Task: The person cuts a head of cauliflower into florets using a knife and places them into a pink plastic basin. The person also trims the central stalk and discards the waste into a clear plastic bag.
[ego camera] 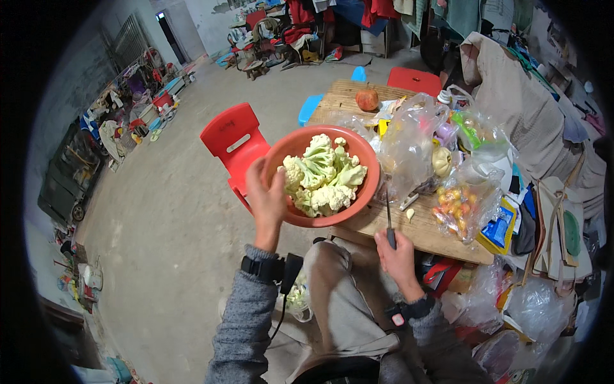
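Observation:
My left hand (268, 197) is at the left rim of an orange-red plastic basin (314, 222), fingers outside and thumb over the inside. Whether it grips the rim, I cannot tell. Cut cauliflower florets (319, 175) fill the middle of the basin, which overlaps the left edge of a wooden table (364, 223). In my right hand (397, 254) is a knife (389, 216) with a dark handle, its narrow blade pointing away from me, just right of the basin. A garlic clove (410, 214) lies on the table beside the blade.
A red plastic chair (237, 127) stands behind the basin's left side. Clear plastic bags (412, 139), a bag of small orange-yellow fruits (455, 206), a round red fruit (367, 100) and a yellow basket (503, 228) crowd the table. Beside my legs is a bag with green-white scraps (298, 297).

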{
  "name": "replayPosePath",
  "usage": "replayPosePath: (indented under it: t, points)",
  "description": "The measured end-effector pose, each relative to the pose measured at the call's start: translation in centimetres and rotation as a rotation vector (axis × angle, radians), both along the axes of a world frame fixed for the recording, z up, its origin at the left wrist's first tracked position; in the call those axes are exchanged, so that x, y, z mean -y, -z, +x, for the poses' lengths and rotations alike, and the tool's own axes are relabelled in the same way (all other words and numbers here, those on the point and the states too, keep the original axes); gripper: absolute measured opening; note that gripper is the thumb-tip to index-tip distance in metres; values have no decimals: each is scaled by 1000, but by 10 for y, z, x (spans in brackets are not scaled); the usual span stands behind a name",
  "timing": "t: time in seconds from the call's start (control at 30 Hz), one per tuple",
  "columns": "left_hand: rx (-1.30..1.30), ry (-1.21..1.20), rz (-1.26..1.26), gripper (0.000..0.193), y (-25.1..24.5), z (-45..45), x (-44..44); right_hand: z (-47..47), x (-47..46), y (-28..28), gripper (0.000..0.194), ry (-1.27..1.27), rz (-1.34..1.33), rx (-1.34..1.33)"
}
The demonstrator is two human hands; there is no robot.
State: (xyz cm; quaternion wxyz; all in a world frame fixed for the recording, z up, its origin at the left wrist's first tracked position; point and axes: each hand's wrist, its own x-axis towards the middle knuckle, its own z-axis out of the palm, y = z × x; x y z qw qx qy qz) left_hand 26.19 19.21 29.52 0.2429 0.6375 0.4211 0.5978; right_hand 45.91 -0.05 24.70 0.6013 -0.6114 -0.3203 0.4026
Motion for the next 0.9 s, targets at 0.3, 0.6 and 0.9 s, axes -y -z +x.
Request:
replayPosePath:
  t: [0.3, 0.6, 0.9]
  points:
    - [307, 249, -763, 47, 36, -51, -3, 0, -88, -16, 29, 39, 108, -59]
    - [414, 248, -542, 36, 28, -105, 70, -37, -44, -26, 24, -117, 88, 95]
    - [386, 32, -707, 26, 50, -218, 265, -108, 49, 9, 23, -520, -77, 102]
